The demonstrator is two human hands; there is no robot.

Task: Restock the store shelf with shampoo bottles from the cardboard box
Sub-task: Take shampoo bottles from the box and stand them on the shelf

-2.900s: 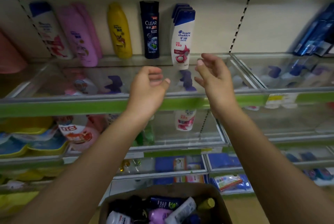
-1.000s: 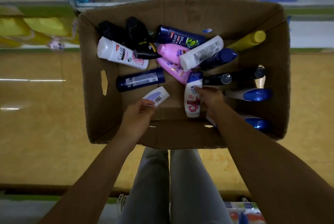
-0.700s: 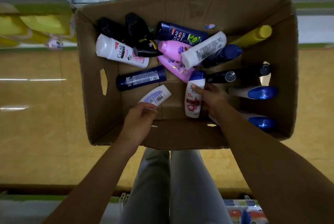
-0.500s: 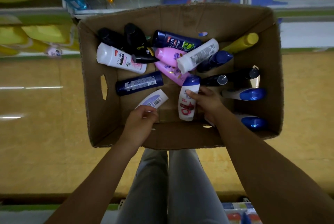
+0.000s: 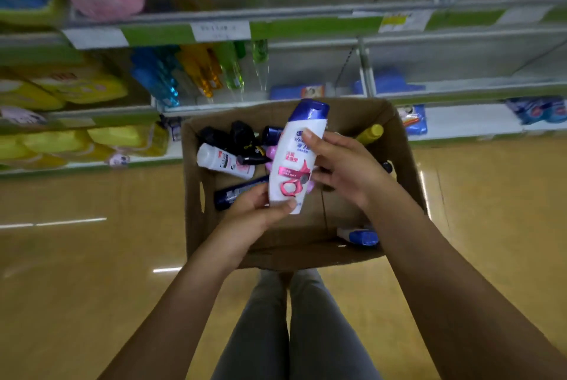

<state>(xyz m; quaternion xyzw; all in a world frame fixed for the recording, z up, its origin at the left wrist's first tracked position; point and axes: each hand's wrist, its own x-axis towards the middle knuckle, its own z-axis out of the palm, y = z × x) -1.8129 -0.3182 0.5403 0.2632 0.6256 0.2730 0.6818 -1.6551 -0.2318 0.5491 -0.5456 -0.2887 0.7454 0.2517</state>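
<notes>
A white shampoo bottle (image 5: 296,158) with a blue cap and a pink label is held upright above the cardboard box (image 5: 196,195). My left hand (image 5: 257,214) grips its bottom end. My right hand (image 5: 343,164) holds its upper side, thumb on the front. Inside the box lie several more bottles: a white Clear bottle (image 5: 225,161), a dark blue one (image 5: 236,190), black ones (image 5: 233,137), a yellow one (image 5: 369,133) and a blue-capped one (image 5: 359,236). The store shelf (image 5: 276,26) stands beyond the box.
The shelf's green-edged tiers hold yellow packs (image 5: 76,88) at left, coloured bottles (image 5: 196,72) in the middle and blue packs (image 5: 537,109) at right. A tan floor (image 5: 76,257) surrounds the box. My legs (image 5: 294,333) are just behind it.
The white bottle has been lifted out of the box and stood upright. My left hand has moved from the small lavender bottle onto its base. My view has tilted up toward the shelf.
</notes>
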